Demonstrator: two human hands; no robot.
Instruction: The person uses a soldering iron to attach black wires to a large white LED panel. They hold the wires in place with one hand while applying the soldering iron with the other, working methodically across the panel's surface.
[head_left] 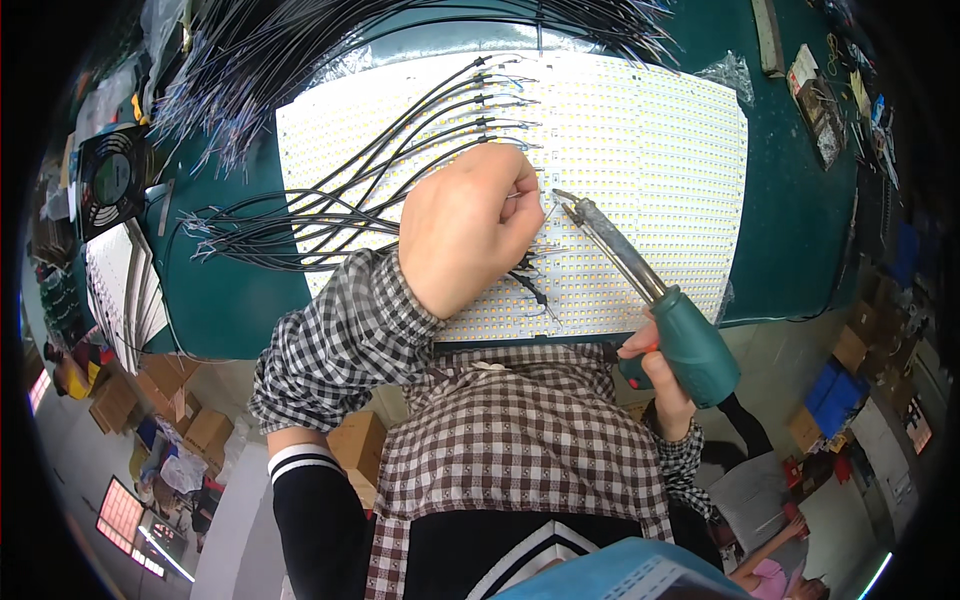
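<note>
Across the bench lies a white LED board sheet (pixel 680 170) set with rows of small yellowish LEDs. Several black cables (pixel 345 207) run over its left half, their stripped ends in a column near the middle. My left hand (pixel 462 222) is closed in a pinch over that column, with a thin wire end (pixel 515 195) at its fingertips; it covers part of the cables. My right hand (pixel 668 385) grips a green-handled soldering gun (pixel 697 345). The gun's tip points up and left, close to the board just right of my left fingertips; I cannot tell whether it touches.
A large bundle of black cables (pixel 240 70) lies at the far left of the green bench (pixel 790 220). A black fan (pixel 110 175) and stacked white sheets (pixel 122 290) stand at the left edge. Tools and a worn block (pixel 820 115) sit at the far right. Another person (pixel 775 575) is at lower right.
</note>
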